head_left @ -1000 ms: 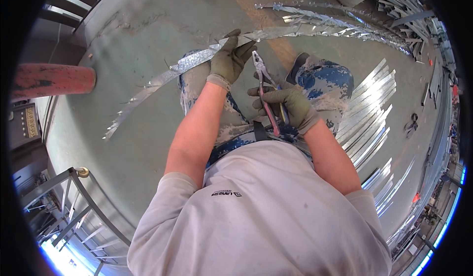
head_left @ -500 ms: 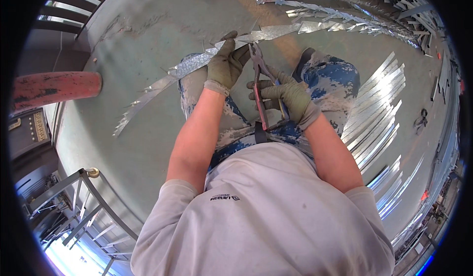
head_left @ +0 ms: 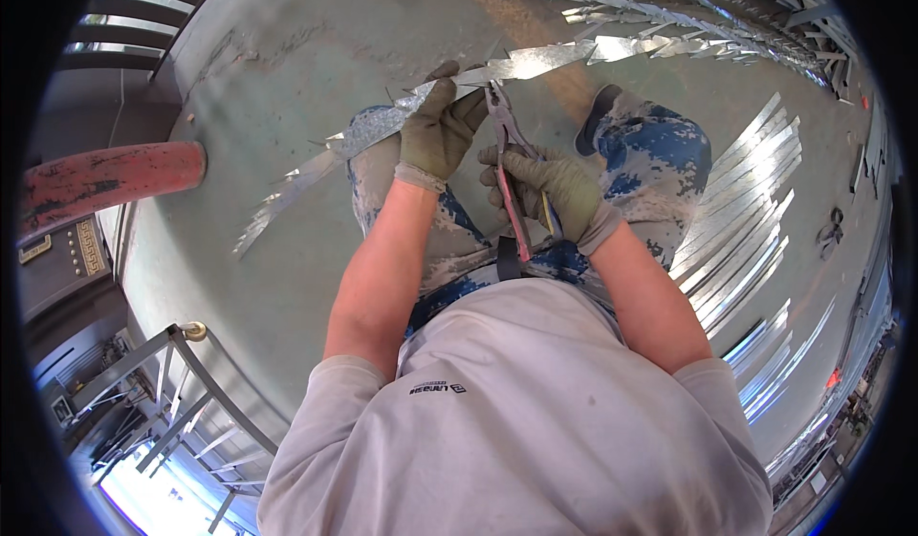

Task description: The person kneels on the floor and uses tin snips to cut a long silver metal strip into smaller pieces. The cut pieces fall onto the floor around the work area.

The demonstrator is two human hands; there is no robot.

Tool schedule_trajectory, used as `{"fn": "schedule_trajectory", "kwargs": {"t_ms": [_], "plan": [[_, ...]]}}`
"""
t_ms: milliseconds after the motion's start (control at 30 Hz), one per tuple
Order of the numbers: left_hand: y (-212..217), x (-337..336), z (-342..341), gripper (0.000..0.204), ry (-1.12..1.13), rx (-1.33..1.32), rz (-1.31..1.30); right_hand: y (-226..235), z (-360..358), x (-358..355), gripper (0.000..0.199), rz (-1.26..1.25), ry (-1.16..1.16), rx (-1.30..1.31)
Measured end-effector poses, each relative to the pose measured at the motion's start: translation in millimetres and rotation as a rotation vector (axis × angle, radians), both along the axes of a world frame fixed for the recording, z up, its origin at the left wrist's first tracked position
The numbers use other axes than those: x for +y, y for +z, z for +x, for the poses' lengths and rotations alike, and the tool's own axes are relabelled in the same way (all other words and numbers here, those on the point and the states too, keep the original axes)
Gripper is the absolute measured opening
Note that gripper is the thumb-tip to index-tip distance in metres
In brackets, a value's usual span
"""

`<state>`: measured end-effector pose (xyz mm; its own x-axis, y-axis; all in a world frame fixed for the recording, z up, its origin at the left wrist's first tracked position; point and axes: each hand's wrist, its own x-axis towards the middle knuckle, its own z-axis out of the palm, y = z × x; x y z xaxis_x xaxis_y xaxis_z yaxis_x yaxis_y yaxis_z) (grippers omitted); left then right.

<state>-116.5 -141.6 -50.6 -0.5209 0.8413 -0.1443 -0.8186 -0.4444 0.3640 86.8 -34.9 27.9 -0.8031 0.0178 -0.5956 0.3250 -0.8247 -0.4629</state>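
Observation:
A long shiny metal strip (head_left: pixel 545 61) with jagged, saw-like edges crosses in front of me, its left end drooping past my knee. My left hand (head_left: pixel 435 132), in an olive work glove, is closed around the strip above my left thigh. In my right hand (head_left: pixel 557 190), gloved alike, are pliers (head_left: pixel 508 139) with one red handle and one blue and yellow handle. The jaws touch the strip's lower edge just right of my left fingers. Whether they bite on the metal I cannot tell.
More jagged strips (head_left: pixel 650 20) lie at the far right. Flat metal strips (head_left: pixel 732 220) are spread on the floor beside my right leg. A red pipe-like post (head_left: pixel 124 177) stands at the left, with a metal frame (head_left: pixel 206 393) nearer to me.
The pliers' handles have come closer together as my right fingers curled tighter. The left hand keeps its hold on the strip. The whole view has shifted slightly.

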Motion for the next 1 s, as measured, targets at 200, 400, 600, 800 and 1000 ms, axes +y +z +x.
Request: {"fn": "schedule_trajectory", "kwargs": {"t_ms": [200, 400, 600, 800, 1000], "plan": [[5.5, 2.0, 3.2, 0.034, 0.013, -0.022, 0.012, -4.1, 1.5, 1.1, 0.043, -0.107, -0.012, 0.079], [0.4, 3.6, 3.2, 0.036, 0.004, -0.029, -0.005, 4.2, 2.3, 2.6, 0.035, -0.1, -0.025, 0.056], [1.2, -0.5, 0.6, 0.038, -0.006, -0.027, 0.017, 5.0, 3.4, -1.8, 0.038, -0.1, -0.019, 0.119], [-2.7, 0.2, -0.5, 0.037, -0.011, -0.016, 0.01, 0.4, 3.6, -2.0, 0.047, -0.006, 0.037, 0.151], [11.4, -4.4, 5.3, 0.036, 0.005, -0.038, -0.033, 31.0, 7.8, 1.4, 0.046, 0.065, 0.119, -0.017]]}}
